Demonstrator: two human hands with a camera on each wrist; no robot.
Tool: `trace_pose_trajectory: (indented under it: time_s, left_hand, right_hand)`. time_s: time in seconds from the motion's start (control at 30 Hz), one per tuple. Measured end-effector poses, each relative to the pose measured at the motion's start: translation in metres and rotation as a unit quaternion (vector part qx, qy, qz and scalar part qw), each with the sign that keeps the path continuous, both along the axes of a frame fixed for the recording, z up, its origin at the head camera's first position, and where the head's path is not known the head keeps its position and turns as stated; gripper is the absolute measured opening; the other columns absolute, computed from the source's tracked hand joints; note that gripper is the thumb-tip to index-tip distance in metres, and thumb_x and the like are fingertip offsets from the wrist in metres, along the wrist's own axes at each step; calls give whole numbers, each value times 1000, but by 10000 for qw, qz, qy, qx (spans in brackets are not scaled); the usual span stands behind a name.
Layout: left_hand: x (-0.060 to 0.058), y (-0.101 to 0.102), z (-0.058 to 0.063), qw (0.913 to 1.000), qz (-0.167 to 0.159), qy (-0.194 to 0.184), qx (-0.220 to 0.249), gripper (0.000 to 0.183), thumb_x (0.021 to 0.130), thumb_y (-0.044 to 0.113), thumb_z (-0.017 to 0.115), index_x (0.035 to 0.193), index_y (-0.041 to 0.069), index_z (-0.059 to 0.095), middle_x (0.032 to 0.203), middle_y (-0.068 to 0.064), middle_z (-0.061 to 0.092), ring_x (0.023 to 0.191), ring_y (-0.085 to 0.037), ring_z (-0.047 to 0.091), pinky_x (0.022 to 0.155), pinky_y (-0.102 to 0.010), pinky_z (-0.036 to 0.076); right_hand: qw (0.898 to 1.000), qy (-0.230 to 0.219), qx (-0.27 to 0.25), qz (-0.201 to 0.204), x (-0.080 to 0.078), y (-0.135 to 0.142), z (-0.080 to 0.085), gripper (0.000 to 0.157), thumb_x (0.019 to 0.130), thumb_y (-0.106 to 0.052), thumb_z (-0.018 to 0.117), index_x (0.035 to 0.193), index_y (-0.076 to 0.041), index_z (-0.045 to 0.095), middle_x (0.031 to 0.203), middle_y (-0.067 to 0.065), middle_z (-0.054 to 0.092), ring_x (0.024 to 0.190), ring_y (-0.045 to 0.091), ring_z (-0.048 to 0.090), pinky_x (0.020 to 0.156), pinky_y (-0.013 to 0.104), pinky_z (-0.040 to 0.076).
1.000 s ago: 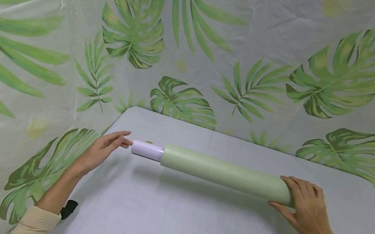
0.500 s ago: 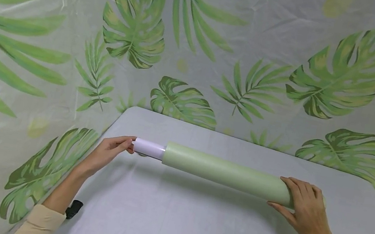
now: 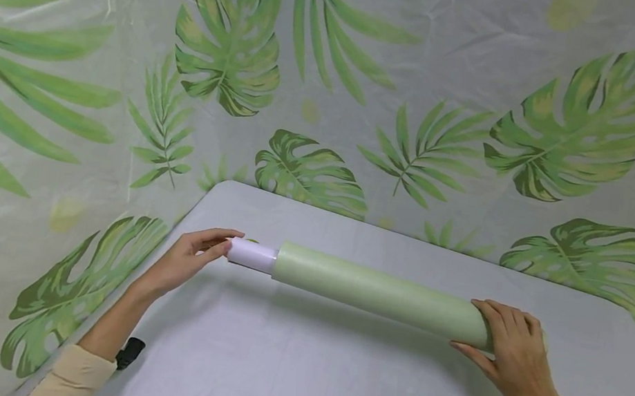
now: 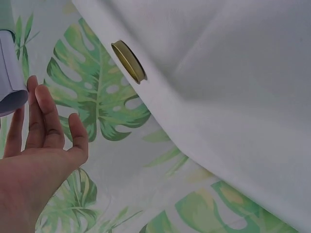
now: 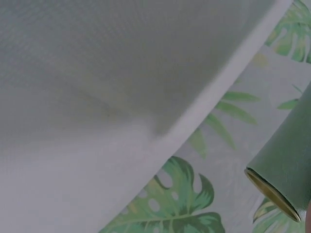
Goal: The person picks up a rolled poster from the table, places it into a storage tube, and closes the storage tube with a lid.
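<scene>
A pale green cardboard tube (image 3: 377, 293) is held crosswise over the white table. Out of its left end sticks a short length of rolled white paper (image 3: 253, 256). At that paper's free end is my left hand (image 3: 183, 262), pinching it between thumb and index finger; the other fingers (image 4: 36, 119) stay extended beside the roll. My right hand (image 3: 520, 361) grips the tube near its right end, thumb below and fingers over the top. The right wrist view shows the tube's gold-rimmed end (image 5: 272, 195).
A round gold lid (image 4: 129, 61) lies on the white table (image 3: 324, 381) near its edge, mostly hidden behind the paper roll in the head view. Leaf-patterned sheeting (image 3: 336, 89) hangs behind the table and down its left side.
My left hand has moved right to the paper's end and taken it between thumb and finger. A little less paper shows outside the tube. The right hand keeps its grip, barely shifting.
</scene>
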State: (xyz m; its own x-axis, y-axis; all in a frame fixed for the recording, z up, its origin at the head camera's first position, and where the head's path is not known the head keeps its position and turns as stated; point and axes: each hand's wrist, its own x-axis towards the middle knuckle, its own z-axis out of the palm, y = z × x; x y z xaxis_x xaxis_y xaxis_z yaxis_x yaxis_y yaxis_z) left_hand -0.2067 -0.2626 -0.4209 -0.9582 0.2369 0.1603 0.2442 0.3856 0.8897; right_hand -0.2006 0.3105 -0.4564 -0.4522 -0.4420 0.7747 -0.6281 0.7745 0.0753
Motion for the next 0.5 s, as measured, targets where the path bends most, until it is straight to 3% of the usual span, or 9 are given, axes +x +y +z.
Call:
trace_pose_trajectory:
  time_s: [0.5]
  left_hand:
    - [2,5,1,9993,124,361,14,35,104,27,66,138,22,67,132,-5,71,120,-14,61,101,-45,45]
  right_hand:
    - [9989,-397,196,-153,3,0,-1,91,95,-80,44,126,2,66,116,22,68,106,42,60,91,58,40]
